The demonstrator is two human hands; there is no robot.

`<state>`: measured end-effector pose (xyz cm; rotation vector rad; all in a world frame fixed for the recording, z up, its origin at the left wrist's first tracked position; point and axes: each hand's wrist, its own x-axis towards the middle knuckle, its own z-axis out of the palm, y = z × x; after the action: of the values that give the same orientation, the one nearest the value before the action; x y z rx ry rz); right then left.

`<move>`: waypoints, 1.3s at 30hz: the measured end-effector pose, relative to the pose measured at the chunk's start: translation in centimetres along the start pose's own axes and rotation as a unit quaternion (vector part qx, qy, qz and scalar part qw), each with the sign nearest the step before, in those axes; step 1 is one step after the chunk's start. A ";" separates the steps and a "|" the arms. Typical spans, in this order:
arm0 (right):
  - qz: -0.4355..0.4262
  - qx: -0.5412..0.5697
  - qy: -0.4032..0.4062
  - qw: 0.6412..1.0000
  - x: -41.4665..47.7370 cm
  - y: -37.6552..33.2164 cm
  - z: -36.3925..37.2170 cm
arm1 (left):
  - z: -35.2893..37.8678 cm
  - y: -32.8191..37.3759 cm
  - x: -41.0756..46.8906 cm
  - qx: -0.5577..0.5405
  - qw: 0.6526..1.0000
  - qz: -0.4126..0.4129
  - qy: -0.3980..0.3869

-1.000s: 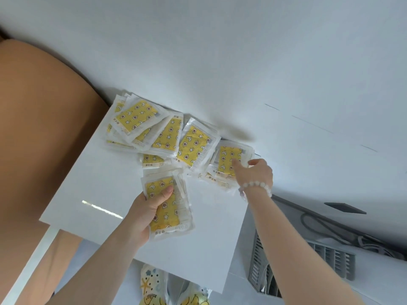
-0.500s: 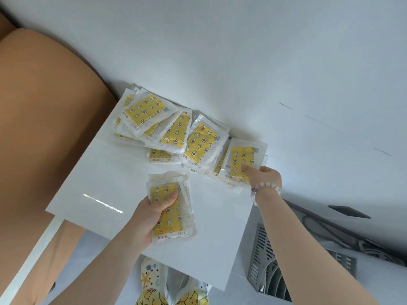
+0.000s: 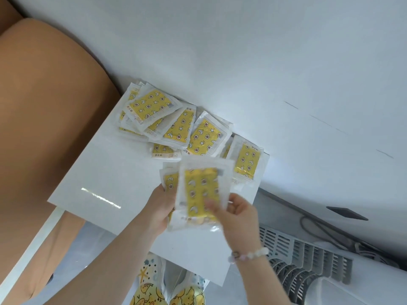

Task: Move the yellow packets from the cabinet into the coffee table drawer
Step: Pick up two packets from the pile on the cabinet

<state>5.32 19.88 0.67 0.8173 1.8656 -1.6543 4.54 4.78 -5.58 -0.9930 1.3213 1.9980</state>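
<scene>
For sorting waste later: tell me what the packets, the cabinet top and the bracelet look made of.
Packets: clear, crinkly plastic film over a yellow, foil-like inner sachet; the edges are see-through and the yellow glints. Cabinet top: smooth glossy white, probably laminate or lacquer; it mirrors a light streak. Bracelet: pale round beads, perhaps stone or glass.

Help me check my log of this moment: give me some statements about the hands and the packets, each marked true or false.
1. The left hand and right hand both grip the held packets. True.
2. The white top has no packets lying on it. False: loose packets lie on it, near the wall.
3. A beaded bracelet is on the right wrist. True.
4. The loose packets form one neat, squared stack. False: they are fanned out and overlap at different angles.
</scene>
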 end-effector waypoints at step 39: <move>0.058 -0.131 0.149 0.978 11.4 -3.7 -6.6 | -1.4 0.4 -2.0 0.031 0.996 -0.031 0.081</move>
<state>-5.05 27.30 -4.15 1.0819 2.1351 -1.2334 5.82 3.29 -4.04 -1.1732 1.4114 1.8511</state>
